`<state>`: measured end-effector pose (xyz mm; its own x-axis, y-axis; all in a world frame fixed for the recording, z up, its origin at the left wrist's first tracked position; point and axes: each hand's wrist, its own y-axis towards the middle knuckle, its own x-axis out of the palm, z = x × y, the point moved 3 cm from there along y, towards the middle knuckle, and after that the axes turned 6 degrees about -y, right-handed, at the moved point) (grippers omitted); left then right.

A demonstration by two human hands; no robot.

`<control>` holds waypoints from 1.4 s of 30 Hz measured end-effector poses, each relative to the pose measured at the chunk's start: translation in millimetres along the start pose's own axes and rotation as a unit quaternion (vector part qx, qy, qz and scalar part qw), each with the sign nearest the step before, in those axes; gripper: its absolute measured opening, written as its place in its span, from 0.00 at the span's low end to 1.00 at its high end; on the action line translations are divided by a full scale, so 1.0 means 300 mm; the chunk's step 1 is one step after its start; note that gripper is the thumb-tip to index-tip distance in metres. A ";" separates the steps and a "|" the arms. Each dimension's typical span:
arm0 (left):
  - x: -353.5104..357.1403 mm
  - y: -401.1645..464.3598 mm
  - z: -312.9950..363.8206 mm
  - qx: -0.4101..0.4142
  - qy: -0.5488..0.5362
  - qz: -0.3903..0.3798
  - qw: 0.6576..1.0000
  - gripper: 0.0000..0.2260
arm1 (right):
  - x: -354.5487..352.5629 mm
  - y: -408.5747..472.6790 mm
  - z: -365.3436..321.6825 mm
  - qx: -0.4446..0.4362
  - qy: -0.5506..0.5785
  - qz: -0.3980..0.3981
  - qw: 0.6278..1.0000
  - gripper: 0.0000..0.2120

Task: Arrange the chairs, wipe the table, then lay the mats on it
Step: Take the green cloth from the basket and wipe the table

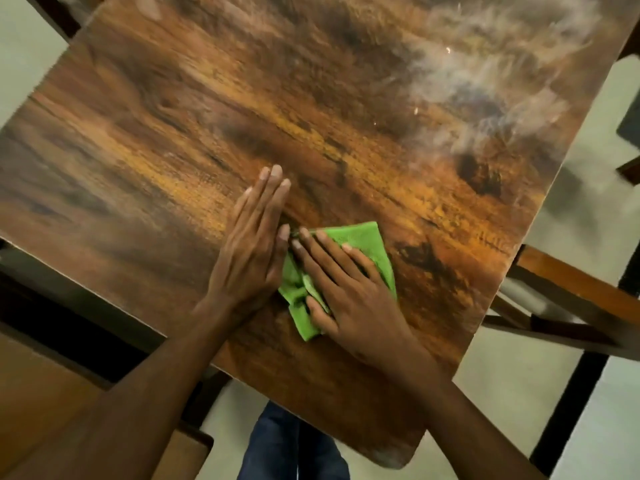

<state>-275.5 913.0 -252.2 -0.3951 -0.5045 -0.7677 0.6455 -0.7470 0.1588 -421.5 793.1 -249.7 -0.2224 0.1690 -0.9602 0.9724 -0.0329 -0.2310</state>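
Note:
A green cloth [370,244] lies crumpled on the brown wooden table [173,150], near its front corner. My right hand [349,292] presses flat on top of the cloth, fingers spread and pointing up-left. My left hand [252,244] lies flat on the bare wood just left of the cloth, fingers together, its thumb side touching the cloth's edge. A pale, streaky smear [485,84] covers the table's far right part. No mats are in view.
A wooden chair [571,299] stands at the table's right side, over pale floor. Another chair's seat and frame [52,393] sit at the lower left, below the table's edge. My jeans-clad legs [291,448] show under the front corner.

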 end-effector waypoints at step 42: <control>0.353 -0.198 -0.041 -0.493 0.101 0.261 0.824 0.36 | -0.147 0.291 0.586 -0.277 -0.087 0.028 0.957 0.35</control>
<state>-347.6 909.2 -350.5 0.1574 -0.4900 -0.8574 0.9496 0.3135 -0.0048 -339.3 609.6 -255.2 -0.1314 0.0146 -0.9912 0.8604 0.4983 -0.1067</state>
